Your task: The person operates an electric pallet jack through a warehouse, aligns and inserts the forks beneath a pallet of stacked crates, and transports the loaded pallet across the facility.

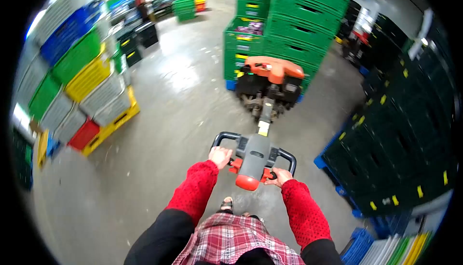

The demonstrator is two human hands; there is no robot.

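My left hand (220, 156) is closed on the left side of a control handle (255, 154), which is grey with black loop grips and a red end. On its right side my right hand (279, 177) is closed beside a red lever. A shaft runs from the handle to an orange and black pallet truck (274, 70). Directly beyond the truck rises a tall stack of green crates (301, 29) on a blue pallet. Purple items (251, 27) show in one lower crate of that stack.
Coloured crates (89, 74) lean in view at the left on a yellow pallet (113, 123). Dark crates (395, 144) on blue pallets stand close on the right. Folded or stacked panels (400, 248) are at the bottom right. A person (142, 2) stands far back.
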